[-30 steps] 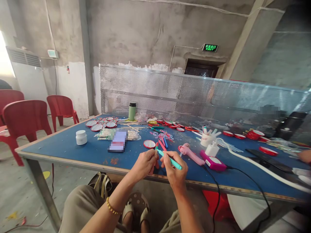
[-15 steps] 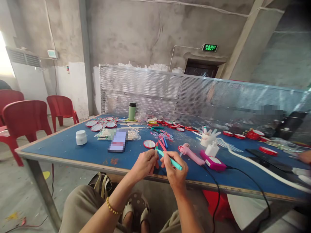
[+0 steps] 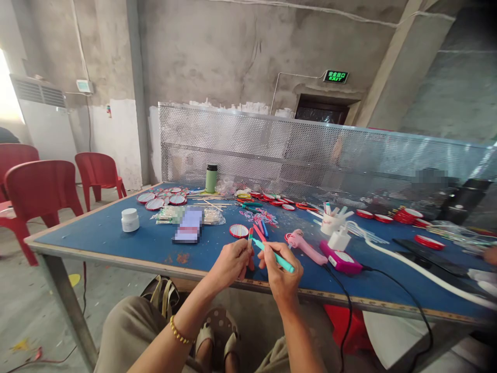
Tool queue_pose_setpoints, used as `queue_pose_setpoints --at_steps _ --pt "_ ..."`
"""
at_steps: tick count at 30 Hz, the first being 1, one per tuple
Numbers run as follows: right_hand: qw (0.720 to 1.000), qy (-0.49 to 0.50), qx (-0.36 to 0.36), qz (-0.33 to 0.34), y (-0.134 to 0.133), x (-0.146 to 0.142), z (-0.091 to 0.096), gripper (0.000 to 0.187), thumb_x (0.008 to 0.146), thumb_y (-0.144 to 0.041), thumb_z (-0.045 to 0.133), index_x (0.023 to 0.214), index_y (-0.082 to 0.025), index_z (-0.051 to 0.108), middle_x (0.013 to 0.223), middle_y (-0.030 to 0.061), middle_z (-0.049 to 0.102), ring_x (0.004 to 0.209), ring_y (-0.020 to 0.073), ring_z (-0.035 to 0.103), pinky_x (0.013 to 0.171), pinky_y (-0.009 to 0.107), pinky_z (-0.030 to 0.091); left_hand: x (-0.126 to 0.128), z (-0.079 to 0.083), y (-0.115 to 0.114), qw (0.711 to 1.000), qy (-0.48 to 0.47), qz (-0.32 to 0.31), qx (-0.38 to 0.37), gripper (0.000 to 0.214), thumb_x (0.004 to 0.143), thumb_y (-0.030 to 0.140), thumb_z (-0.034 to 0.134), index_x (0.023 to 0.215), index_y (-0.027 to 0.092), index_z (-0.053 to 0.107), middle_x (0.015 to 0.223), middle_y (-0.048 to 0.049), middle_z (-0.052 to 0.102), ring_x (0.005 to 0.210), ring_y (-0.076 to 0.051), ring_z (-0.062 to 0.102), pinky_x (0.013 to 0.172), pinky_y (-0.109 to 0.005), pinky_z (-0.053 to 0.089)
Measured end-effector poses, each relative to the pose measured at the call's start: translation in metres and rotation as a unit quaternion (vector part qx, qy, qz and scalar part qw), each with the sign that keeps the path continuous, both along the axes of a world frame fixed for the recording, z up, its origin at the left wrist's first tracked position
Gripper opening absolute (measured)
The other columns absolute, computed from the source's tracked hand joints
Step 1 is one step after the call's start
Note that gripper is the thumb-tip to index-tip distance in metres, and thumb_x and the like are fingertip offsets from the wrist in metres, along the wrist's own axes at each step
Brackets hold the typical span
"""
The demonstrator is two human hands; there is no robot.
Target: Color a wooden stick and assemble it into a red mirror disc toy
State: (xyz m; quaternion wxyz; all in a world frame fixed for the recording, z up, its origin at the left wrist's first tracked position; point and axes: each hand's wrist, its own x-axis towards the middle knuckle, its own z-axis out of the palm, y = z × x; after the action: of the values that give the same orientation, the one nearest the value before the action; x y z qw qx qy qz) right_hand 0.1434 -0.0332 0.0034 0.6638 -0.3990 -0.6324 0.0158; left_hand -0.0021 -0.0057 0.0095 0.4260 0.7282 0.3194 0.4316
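Note:
My right hand [image 3: 280,272] is closed round a teal stick [image 3: 276,256] that slants up to the left across its fingers. My left hand [image 3: 232,263] is closed on a short red stick [image 3: 250,237] held upright, its tip close to the teal stick's left end. Both hands hover over the near edge of the blue table [image 3: 116,233]. Loose red and blue sticks [image 3: 261,229] lie just beyond the hands, beside a round red-rimmed mirror [image 3: 238,230]. A pink glue gun [image 3: 304,245] lies to the right.
A white jar [image 3: 129,219], a green flask [image 3: 211,178], several red-rimmed mirrors [image 3: 161,199] and a perforated metal screen [image 3: 310,155] stand further back. A pink device [image 3: 340,259] with a black cable and a white charger sit at right. Red chairs [image 3: 39,191] stand at left. Another person's hand [image 3: 490,255] shows at the far right.
My right hand with the teal stick has shifted slightly to the right, away from my left hand. The other person's hand at the far right has drawn back a little.

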Motion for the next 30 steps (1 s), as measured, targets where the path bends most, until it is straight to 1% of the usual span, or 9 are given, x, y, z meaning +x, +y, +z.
queue_pose_setpoints --at_steps 7,12,24,30 --pt "1.0 -0.026 0.01 -0.009 0.0005 -0.0006 0.0005 0.018 0.096 -0.031 0.058 0.083 -0.02 0.066 0.064 -0.0019 0.069 0.045 0.0111 0.061 0.049 0.023 0.051 0.0003 -0.0041 0.0021 1.0 -0.004 -0.003 0.004 0.033 0.096 0.045 0.04 0.076 0.02 0.047 0.065 0.0028 0.062 0.039 -0.007 0.05 0.043 -0.019 0.032" --pt "1.0 -0.026 0.002 -0.013 0.0026 0.0009 -0.002 0.018 0.096 -0.031 0.059 0.083 -0.02 0.066 0.065 -0.0021 0.069 0.048 0.0114 0.062 0.051 0.023 0.051 0.0002 -0.0069 0.0029 1.0 -0.005 -0.003 0.009 0.034 0.097 0.046 0.04 0.075 0.02 0.046 0.065 0.0033 0.061 0.039 -0.007 0.049 0.044 -0.019 0.033" --pt "1.0 -0.005 0.004 -0.008 -0.0007 -0.0005 0.0009 0.018 0.096 -0.031 0.058 0.083 -0.02 0.065 0.064 -0.0022 0.068 0.045 0.0107 0.06 0.048 0.022 0.05 0.0001 -0.0062 0.0039 1.0 -0.008 -0.006 0.003 0.034 0.097 0.046 0.041 0.077 0.02 0.047 0.064 0.0031 0.062 0.039 -0.007 0.05 0.044 -0.019 0.033" --pt "1.0 -0.018 0.007 -0.006 0.0002 -0.0001 0.0 0.018 0.096 -0.032 0.058 0.084 -0.02 0.066 0.063 -0.0022 0.068 0.045 0.0111 0.06 0.048 0.022 0.05 0.0009 -0.0041 0.002 1.0 -0.011 -0.003 0.001 0.034 0.097 0.046 0.041 0.076 0.02 0.048 0.065 0.0031 0.062 0.038 -0.007 0.049 0.043 -0.019 0.032"
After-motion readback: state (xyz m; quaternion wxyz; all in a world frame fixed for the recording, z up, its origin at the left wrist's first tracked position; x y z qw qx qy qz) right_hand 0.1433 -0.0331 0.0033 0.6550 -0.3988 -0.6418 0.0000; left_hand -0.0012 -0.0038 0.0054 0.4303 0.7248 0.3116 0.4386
